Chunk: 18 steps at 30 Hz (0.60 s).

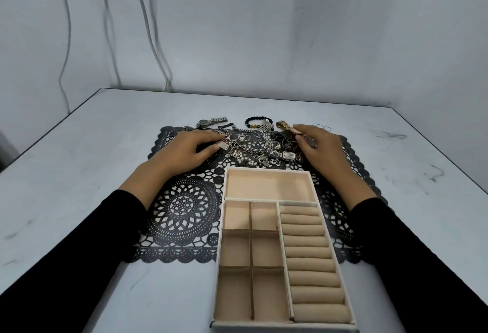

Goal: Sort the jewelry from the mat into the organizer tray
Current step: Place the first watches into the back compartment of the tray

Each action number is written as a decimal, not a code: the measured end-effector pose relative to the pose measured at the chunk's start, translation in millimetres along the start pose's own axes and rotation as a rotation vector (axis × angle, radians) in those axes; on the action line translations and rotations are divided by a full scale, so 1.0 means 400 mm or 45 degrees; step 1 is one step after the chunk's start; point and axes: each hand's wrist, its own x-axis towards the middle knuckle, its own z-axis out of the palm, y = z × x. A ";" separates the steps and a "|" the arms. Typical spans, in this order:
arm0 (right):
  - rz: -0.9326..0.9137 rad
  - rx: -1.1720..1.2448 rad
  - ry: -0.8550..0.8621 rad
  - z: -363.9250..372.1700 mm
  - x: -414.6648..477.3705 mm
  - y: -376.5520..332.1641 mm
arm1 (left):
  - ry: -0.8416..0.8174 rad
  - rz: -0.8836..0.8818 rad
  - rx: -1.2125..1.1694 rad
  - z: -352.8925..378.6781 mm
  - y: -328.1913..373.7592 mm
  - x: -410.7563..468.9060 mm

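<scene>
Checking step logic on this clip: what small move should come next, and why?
Probably lift the gold watch out of the jewelry pile: the right hand seems to pinch it, and every compartment of the organizer tray is empty.

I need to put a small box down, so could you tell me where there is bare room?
Bare mat lies left of the organizer tray, before the left hand. Bare table flanks the mat on both sides. Crowded: the jewelry pile between left hand and right hand.
</scene>
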 end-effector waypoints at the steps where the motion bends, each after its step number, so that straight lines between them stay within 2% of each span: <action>1: 0.010 0.001 -0.004 0.000 0.008 0.009 | 0.001 0.002 -0.014 -0.001 -0.006 0.005; 13: 0.114 0.078 -0.084 0.004 0.067 0.073 | 0.150 -0.169 -0.402 0.006 -0.021 0.044; 18: 0.148 0.103 -0.141 -0.004 0.073 0.079 | 0.089 -0.167 -0.451 -0.003 -0.028 0.042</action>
